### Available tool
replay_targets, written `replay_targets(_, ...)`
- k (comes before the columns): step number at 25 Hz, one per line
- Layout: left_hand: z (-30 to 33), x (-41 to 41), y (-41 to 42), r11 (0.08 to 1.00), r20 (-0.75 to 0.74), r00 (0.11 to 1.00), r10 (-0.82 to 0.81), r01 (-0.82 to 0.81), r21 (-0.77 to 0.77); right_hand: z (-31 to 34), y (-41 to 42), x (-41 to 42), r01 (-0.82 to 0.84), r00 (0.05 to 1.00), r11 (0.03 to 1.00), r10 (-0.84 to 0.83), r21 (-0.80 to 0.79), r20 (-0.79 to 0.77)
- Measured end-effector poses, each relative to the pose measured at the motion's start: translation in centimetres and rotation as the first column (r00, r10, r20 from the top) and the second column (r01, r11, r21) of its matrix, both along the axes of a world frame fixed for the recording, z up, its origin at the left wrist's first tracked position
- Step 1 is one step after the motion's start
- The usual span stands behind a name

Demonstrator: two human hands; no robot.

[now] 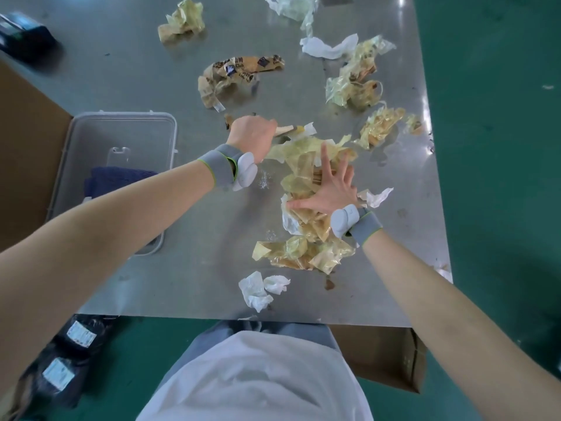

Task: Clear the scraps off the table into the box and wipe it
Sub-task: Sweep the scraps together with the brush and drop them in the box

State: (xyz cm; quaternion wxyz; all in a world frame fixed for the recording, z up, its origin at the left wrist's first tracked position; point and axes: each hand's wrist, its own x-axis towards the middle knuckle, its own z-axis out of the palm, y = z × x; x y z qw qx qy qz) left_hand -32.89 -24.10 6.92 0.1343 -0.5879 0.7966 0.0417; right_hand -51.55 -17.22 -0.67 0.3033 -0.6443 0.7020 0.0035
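Note:
Crumpled yellowish tape scraps and white paper lie scattered over the metal table (188, 268). My right hand (329, 186) rests flat with spread fingers on the big heap of tape scraps (303, 165) in the middle. My left hand (252, 133) is curled round a scrap of brown tape (287, 130) at the heap's far edge. A clear plastic box (91, 138) with a dark blue cloth (115, 180) inside stands at the table's left. A second wad of scraps (303, 253) lies nearer me, with white paper (261, 288) in front.
More scraps lie farther back: a printed tape strip (239, 74), a yellow wad (182, 21) and clumps at the right (355, 83). A cardboard box flap (27, 141) is at left, another carton (382, 357) under the table. Black packs (66, 354) sit on the green floor.

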Motion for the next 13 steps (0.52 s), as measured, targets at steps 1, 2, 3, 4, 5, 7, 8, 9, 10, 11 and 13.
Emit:
replay_targets(1,-0.1,0.2,0.2,1.0,-0.004,1.0,-0.012,0.012,0.014,-0.3,0.0,0.4,-0.003,1.0,1.0,0.003,-0.005,-0.02)
replay_targets(2,-0.2,0.6,0.5,1.0,-0.011,1.0,-0.017,0.017,0.026,-0.5,0.0,0.9,-0.002,0.999,1.0,0.001,-0.017,-0.039)
replay_targets(3,-0.4,0.9,0.9,0.999,-0.019,1.0,-0.016,0.017,0.038,-0.9,0.0,1.3,0.004,0.999,1.0,-0.005,-0.027,-0.046)
replay_targets(4,-0.5,1.3,1.4,0.999,-0.027,1.0,-0.014,0.015,0.047,-1.2,0.1,1.8,0.014,0.999,0.999,-0.016,-0.039,-0.042)
replay_targets(5,-0.6,1.6,1.9,0.998,-0.039,0.999,-0.014,0.016,0.054,-1.4,0.1,2.2,0.03,0.999,0.998,-0.032,-0.05,-0.033)
replay_targets(7,-0.7,2.1,2.9,0.997,-0.073,0.997,0.003,0.003,0.077,-1.7,0.2,2.8,0.051,0.999,0.996,-0.052,-0.075,-0.015)
replay_targets(8,-0.7,2.3,3.4,0.995,-0.091,0.996,0.017,-0.008,0.096,-1.7,0.2,3.0,0.051,0.999,0.994,-0.052,-0.092,-0.006)
replay_targets(9,-0.8,2.6,3.7,0.993,-0.113,0.993,0.039,-0.025,0.118,-1.8,0.2,3.2,0.04,0.999,0.993,-0.039,-0.112,0.004)
replay_targets(10,-0.8,2.9,4.1,0.988,-0.134,0.989,0.066,-0.046,0.145,-1.8,0.2,3.3,0.022,1.0,0.99,-0.021,-0.137,0.012)
replay_targets(11,-0.9,3.2,4.3,0.983,-0.161,0.982,0.095,-0.067,0.17,-1.9,0.2,3.3,0.002,1.0,0.986,0.002,-0.165,0.02)
replay_targets(13,-0.9,4.0,4.7,0.97,-0.223,0.962,0.16,-0.112,0.214,-2.2,0.2,3.4,-0.042,0.998,0.976,0.05,-0.212,0.033)
